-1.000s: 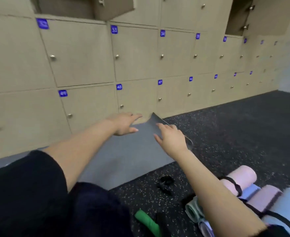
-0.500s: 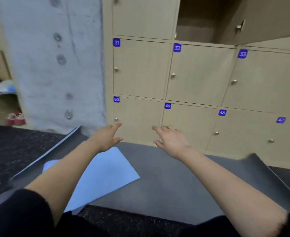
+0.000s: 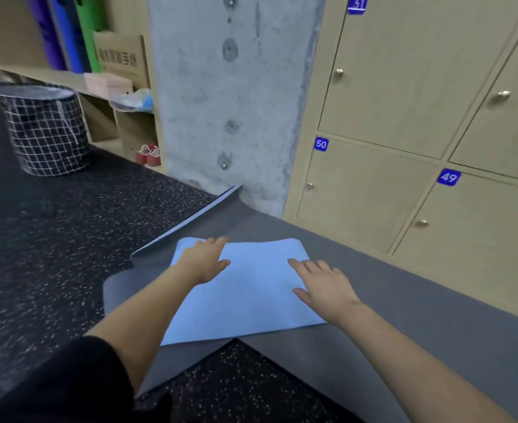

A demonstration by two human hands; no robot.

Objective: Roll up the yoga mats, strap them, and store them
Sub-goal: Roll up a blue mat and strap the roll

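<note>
grey mat (image 3: 404, 300) with light blue underside (image 3: 251, 288); black white-checked basket (image 3: 48, 132).

Hemmed in ahead by pillar (image 3: 230, 102), hard against far corner of mat (image 3: 404, 315); along right by lockers (image 3: 404, 102), touching or just beside mat's long edge. Open on left across floor (image 3: 53, 254), out to basket (image 3: 47, 129) and shoes (image 3: 148, 154), both well apart from mat. Open also on near side, over floor. Free gap on flap (image 3: 257, 297) between left hand (image 3: 204, 259) and right hand (image 3: 321, 285).

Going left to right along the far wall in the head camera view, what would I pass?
black white-checked fabric basket, pair of red shoes, grey concrete pillar, beige wooden locker door numbered 50, beige wooden locker door numbered 49
</note>
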